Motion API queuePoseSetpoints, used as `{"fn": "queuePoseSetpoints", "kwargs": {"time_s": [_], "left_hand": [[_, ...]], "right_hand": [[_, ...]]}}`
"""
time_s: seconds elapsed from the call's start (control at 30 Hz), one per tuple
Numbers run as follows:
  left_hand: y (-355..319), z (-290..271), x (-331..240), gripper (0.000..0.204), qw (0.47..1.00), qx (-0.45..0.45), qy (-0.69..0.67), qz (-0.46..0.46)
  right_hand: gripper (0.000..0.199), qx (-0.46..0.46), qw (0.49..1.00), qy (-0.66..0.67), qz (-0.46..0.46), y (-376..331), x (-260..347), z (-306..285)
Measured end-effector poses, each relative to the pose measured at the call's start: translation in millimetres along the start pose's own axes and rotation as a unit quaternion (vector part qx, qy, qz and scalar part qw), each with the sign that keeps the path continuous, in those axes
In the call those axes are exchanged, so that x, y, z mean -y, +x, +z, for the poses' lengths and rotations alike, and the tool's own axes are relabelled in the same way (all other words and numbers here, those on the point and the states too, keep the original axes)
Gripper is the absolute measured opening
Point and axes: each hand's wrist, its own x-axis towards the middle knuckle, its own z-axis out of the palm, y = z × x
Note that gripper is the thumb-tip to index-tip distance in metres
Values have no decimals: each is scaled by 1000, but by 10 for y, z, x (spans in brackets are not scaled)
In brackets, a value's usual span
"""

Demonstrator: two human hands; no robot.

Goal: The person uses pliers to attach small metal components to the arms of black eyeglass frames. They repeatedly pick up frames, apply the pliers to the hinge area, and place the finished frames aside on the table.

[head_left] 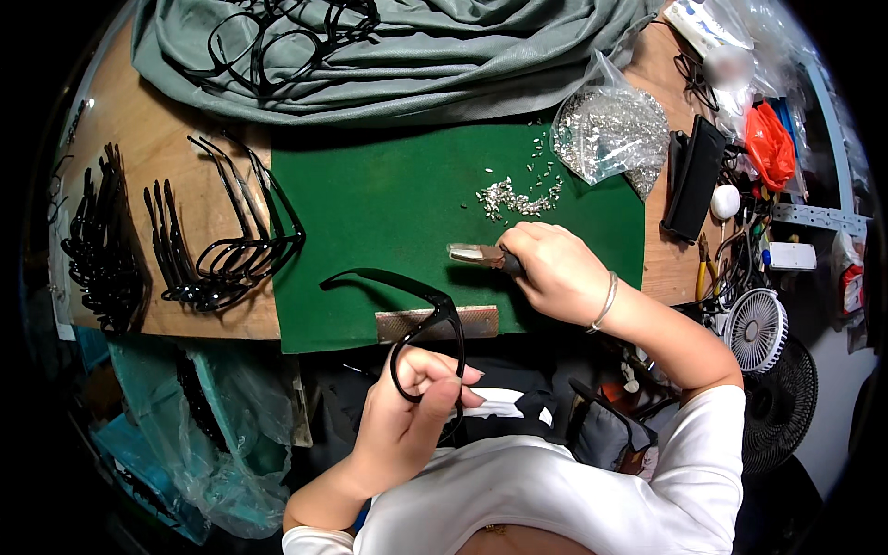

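My left hand [416, 407] is closed on a black eyeglass frame [400, 280] at the near edge of the green mat [370, 194]. One temple of the frame reaches up and left over the mat; its lower rim is partly hidden by my fingers. My right hand [560, 273] grips a pair of pliers [478, 254], whose jaws point left above the mat. Beyond the pliers lies a loose heap of small silvery metal pieces [518, 199]. A clear plastic bag [606, 129] full of similar pieces rests at the mat's far right corner.
Rows of black eyeglass frames [236, 254] stand on the wooden table at left, with a dense stack [104, 245] farther left. More frames [287, 46] lie on grey-green cloth [444, 79] at the back. A black case [694, 180] and a white fan [757, 330] are at right.
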Motion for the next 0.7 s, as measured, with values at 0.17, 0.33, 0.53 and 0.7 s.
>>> {"fn": "queuePoseSetpoints", "kwargs": {"time_s": [0.17, 0.33, 0.53, 0.7], "left_hand": [[32, 83, 40, 43, 999, -36, -12, 5], [77, 155, 74, 46, 998, -46, -15, 37], [177, 363, 188, 48, 983, -114, 42, 135], [172, 346, 181, 51, 983, -90, 93, 128]], "right_hand": [[17, 4, 1000, -13, 6, 37, 91, -40], [17, -34, 998, 38, 38, -48, 145, -30], [11, -159, 886, 430, 66, -95, 680, -154], [18, -49, 695, 691, 195, -72, 729, -177]]}}
